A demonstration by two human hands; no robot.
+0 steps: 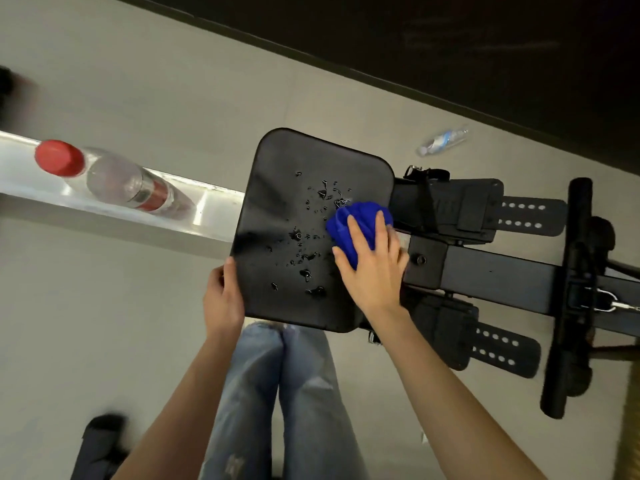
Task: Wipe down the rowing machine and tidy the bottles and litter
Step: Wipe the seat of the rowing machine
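Note:
The rowing machine's black padded seat [277,188] fills the middle of the head view, speckled with water drops. My right hand [372,268] presses a crumpled blue cloth [358,220] onto the seat's right edge. My left hand [221,296] grips the seat's lower left edge. A clear bottle with a red cap [114,178] stands on the silver rail [31,181] to the left of the seat. Another clear bottle with a blue label [443,140] lies on the grey floor beyond the machine.
Black footrests with straps [485,209] and the black handle bar [571,299] lie to the right of the seat. My jeans-clad legs [287,393] are below it. A dark wall base [450,46] runs along the top. A dark object [100,445] sits bottom left.

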